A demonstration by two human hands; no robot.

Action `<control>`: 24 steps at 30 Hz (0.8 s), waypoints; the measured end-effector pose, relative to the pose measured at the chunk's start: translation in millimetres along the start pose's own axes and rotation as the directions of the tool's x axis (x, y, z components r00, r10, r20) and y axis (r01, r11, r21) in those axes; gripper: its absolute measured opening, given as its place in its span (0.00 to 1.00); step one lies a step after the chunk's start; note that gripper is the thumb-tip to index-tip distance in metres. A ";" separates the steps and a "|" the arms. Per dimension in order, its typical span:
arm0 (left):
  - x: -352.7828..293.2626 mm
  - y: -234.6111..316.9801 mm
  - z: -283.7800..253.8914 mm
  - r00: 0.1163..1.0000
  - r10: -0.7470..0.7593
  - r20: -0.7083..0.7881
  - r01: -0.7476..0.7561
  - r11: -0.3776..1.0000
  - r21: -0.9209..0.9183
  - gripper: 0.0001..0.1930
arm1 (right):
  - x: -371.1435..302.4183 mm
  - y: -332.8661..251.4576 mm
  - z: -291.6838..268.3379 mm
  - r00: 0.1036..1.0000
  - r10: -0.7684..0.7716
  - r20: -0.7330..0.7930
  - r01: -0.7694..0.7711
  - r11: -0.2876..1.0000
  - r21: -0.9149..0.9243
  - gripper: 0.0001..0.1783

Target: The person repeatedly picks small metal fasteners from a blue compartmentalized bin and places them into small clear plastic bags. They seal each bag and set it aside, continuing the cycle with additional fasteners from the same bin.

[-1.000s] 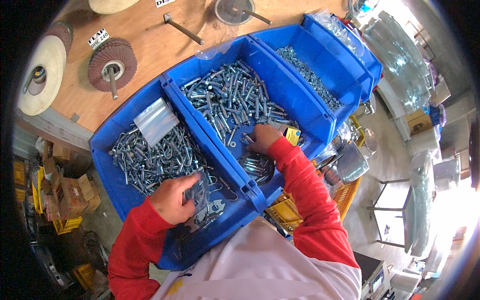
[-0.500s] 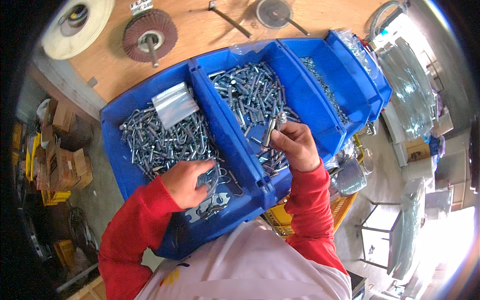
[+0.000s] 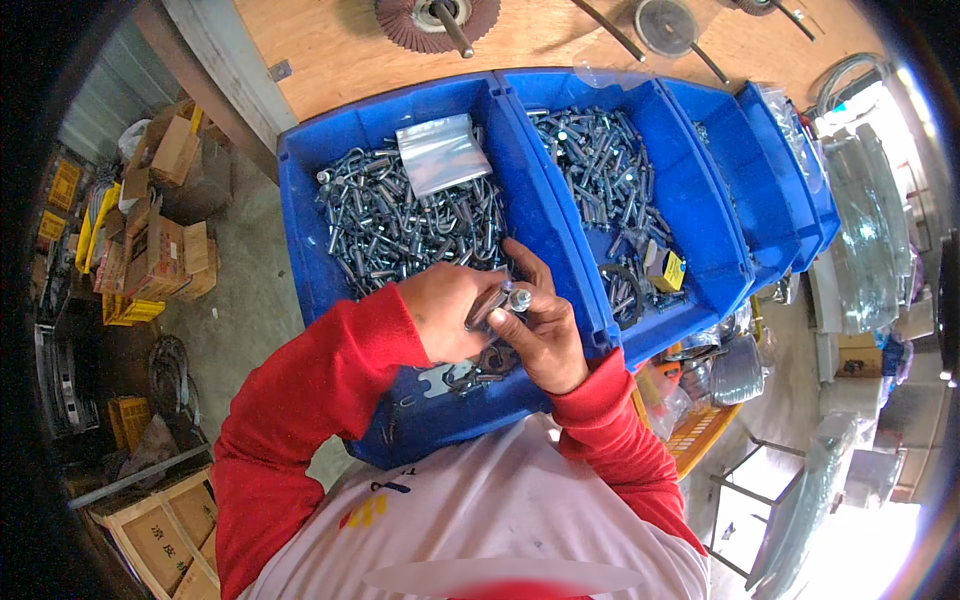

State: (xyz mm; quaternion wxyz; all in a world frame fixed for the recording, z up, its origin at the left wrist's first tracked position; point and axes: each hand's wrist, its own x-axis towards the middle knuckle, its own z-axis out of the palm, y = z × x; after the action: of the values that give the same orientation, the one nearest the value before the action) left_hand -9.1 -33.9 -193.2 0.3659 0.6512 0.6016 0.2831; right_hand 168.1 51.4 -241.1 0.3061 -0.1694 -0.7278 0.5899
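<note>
My left hand [image 3: 448,308] and my right hand [image 3: 550,345] meet over the front of the nearest blue bin [image 3: 560,270]. Between them is a small bundle of silvery metal anchor bolts [image 3: 518,299], one with its round end facing up. The thumb and fingers of my right hand close around the bolts. My left hand is curled against their other side, its fingers partly hidden. Below the hands, loose metal hooks and a flat notched metal plate [image 3: 433,382] lie in the bin. Behind them is a heap of metal hook bolts [image 3: 400,225], with a clear plastic bag [image 3: 443,155] on top.
A second blue bin [image 3: 715,230] holds metal bolts and a small yellow-and-black box [image 3: 664,270]; more blue bins stand to its right. Abrasive wheels on spindles, including a brown flap wheel [image 3: 425,22], line the wooden board behind. Cardboard boxes [image 3: 155,250] sit at left; a yellow crate [image 3: 700,440] is at right.
My right hand has moved left with the bolts, from over the second bin to my left hand above the first. The view has shifted, showing the small yellow-and-black box.
</note>
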 end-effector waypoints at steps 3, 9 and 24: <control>-3.0 -0.4 -2.5 0.998 -0.060 0.035 0.060 0.998 0.017 0.23 | -5.8 2.3 -4.7 0.999 -0.038 0.006 0.038 0.975 -0.220 0.15; -6.4 0.2 4.3 1.000 -0.004 0.015 0.001 0.985 0.171 0.19 | -13.0 -17.7 -9.7 0.996 -0.015 0.084 0.057 0.853 -0.518 0.17; -9.7 43.5 4.8 0.971 -0.235 -0.049 0.220 0.791 0.571 0.18 | 2.9 -78.1 -23.8 0.959 0.063 0.277 0.252 0.259 -0.932 0.16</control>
State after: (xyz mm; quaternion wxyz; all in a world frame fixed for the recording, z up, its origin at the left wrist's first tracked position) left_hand 18.7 -44.5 -159.7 0.1923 0.6571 0.7280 0.0350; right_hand 190.3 51.9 -162.4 0.0779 -0.1972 -0.9770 0.0244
